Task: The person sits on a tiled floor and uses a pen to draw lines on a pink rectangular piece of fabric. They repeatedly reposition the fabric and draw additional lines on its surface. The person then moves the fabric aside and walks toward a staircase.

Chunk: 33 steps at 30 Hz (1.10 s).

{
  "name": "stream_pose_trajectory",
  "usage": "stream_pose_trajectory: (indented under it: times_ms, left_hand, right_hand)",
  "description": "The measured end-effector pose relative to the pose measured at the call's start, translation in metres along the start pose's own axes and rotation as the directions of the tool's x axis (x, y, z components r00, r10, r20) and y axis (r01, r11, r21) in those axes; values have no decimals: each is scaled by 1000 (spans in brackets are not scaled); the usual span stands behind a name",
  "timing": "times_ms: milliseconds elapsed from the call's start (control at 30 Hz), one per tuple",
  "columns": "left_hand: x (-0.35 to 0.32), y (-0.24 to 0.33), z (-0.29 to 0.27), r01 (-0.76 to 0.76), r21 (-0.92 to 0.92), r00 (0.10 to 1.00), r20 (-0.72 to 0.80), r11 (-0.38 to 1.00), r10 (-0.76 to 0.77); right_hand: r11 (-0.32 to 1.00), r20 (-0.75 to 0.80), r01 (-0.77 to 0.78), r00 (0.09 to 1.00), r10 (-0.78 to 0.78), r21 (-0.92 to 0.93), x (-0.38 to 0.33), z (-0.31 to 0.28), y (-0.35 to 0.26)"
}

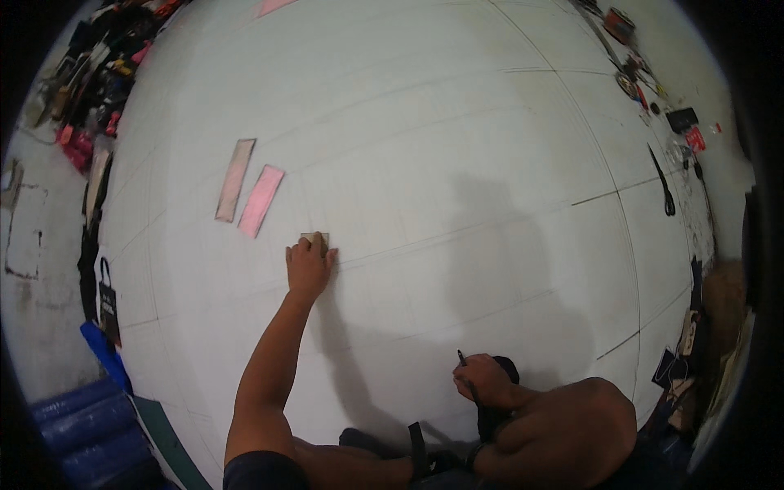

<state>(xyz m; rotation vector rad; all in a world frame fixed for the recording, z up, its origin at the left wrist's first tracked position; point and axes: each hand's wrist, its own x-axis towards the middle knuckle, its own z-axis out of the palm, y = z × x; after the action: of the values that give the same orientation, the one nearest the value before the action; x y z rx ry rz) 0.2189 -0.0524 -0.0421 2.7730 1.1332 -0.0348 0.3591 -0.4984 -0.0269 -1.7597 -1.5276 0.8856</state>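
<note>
On the large white work surface (392, 155), my left hand (309, 268) is stretched forward over a small beige square piece (308, 237). Its fingertips rest on the piece, and the thumb and outer finger reach down on either side; the piece's near part is hidden under the hand. My right hand (487, 380) is closed around a black pen (461, 358) close to my body, its tip away from the beige piece. Ahead and to the left of my left hand lie two strips, a pink strip (262, 201) and a duller pinkish-beige strip (235, 180), both with dark edges.
Black scissors (663, 184) lie at the right side. Beyond them sit a dark wallet-like item (681, 121) and other small things. A cluttered heap (94, 90) lines the far left edge, and blue rolls (86, 429) stand at the near left. Thin dark lines cross the white surface.
</note>
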Motion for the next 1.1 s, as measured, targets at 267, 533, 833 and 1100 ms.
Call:
stream_pose_trajectory:
  times_ms: [267,533,833,1100]
  left_hand:
    - [-77,-68,-4,209,-183,977,81,961,-197]
    - [-139,-92,-25,402,-272,903,275,874,-330]
    - [-271,-255,-89,537,-685,781,183,493,-597]
    - [-435,-359,-114,627,-765,424,174,149,-889]
  right_hand:
    - [994,-69,56,996,-63,-98,6,10,-8]
    - [985,-138,48,988,-72,-165,-2,21,-1]
    - [976,-143,48,986,-80,-214,-9,18,8]
    - [995,-162,-79,984,67,-66,-10,20,13]
